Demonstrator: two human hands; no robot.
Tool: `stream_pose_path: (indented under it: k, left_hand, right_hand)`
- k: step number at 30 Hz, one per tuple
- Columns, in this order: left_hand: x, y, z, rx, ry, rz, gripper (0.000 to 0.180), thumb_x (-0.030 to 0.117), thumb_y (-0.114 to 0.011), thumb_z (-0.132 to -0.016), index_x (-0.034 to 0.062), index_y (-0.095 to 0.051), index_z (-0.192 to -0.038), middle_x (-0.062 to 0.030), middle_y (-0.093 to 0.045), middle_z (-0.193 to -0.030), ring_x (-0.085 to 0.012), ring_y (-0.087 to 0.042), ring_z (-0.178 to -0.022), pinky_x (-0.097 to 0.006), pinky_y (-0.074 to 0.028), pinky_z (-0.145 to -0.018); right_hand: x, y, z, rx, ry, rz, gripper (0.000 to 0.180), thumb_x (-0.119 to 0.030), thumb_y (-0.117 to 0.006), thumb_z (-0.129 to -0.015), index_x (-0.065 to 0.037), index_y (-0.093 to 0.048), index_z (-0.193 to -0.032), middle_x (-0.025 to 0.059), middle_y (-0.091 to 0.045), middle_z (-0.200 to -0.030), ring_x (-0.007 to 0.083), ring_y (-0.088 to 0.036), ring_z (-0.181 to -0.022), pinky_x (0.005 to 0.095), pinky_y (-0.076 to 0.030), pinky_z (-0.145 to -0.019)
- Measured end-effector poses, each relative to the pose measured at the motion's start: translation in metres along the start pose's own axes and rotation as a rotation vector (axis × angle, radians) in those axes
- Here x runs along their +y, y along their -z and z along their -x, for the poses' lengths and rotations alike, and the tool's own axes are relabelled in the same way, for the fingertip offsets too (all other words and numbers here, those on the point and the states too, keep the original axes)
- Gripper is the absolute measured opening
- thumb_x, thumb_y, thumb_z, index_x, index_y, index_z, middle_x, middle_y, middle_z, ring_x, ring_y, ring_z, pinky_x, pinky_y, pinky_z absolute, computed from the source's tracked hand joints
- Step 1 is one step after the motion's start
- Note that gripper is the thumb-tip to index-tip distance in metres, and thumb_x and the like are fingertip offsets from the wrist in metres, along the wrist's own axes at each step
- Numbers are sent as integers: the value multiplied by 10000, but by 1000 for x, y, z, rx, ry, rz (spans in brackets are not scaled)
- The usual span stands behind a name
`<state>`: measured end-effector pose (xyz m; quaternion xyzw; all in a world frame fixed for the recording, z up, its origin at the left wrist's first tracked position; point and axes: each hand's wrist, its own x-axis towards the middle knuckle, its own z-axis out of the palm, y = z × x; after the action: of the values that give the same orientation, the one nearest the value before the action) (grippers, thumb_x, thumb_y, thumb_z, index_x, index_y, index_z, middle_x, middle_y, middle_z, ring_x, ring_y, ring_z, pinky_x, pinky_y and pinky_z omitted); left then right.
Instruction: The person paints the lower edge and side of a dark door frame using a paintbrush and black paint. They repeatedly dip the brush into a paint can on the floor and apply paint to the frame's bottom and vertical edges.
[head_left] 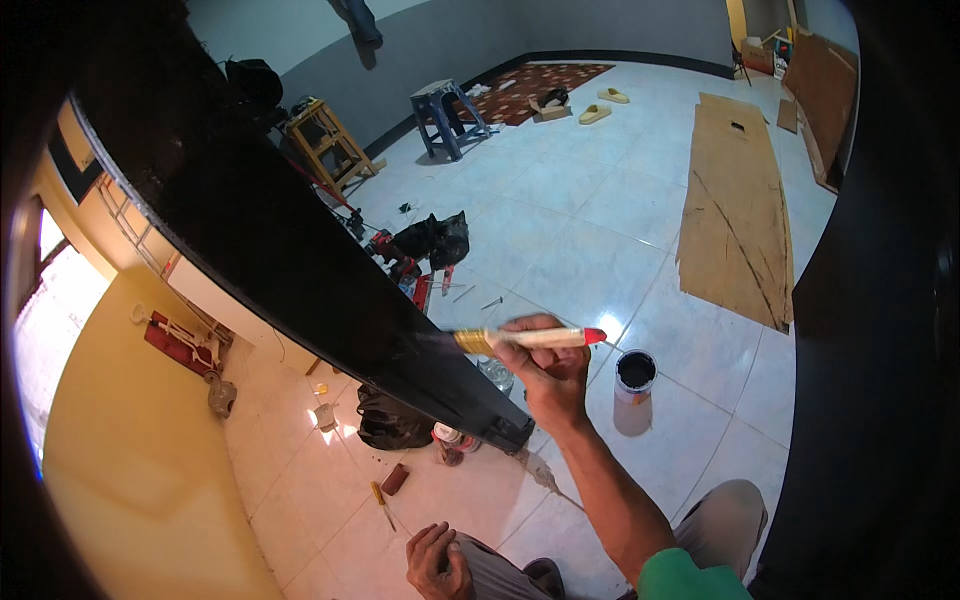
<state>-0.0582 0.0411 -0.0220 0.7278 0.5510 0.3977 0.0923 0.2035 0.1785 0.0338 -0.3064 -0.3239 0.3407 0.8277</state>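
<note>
My right hand (552,385) is closed around a paintbrush (565,338) with a pale wooden handle, a red end and a gold-coloured ferrule. The dark, blurred bristles point left and meet the face of a glossy black door frame post (330,270). Right of that hand, an open paint can (634,385) with black paint inside stands on the tiles. My left hand (437,562) rests on my left knee, fingers loosely bent and holding nothing.
A screwdriver (383,506), a brown roll (396,480) and a black plastic bag (395,420) lie left of the post's foot. Beyond it are a red cordless drill (400,262), a blue stool (445,118) and a cracked wooden sheet (735,210). Another black post (870,400) rises at right.
</note>
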Motion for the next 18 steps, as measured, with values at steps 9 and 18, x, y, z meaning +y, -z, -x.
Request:
stream_pose_path:
  k: [9,18]
  left_hand:
    - [5,-12,-6,-10,-24,-27,217,2,-636,-739,-42,-765,-908,-219,-754,-988,-393,-696,-1034,-460,-558,-933]
    - [9,-22,-12,-25,-19,-73,233,11,-623,-727,-44,-763,-904,-233,-751,-1002,-396,-696,-1027,-466,-559,-926]
  right_hand:
    - [23,5,27,177,-176,-217,184,-52,-767,-934,57,-699,-1067,99,-732,-1061,145,-709,-889,261,-599,-787]
    - [50,19,33,47,-49,-223,208,45,-733,-929,50,-641,-1116,107,-714,-1045,158,-704,-966,288,-581,-870]
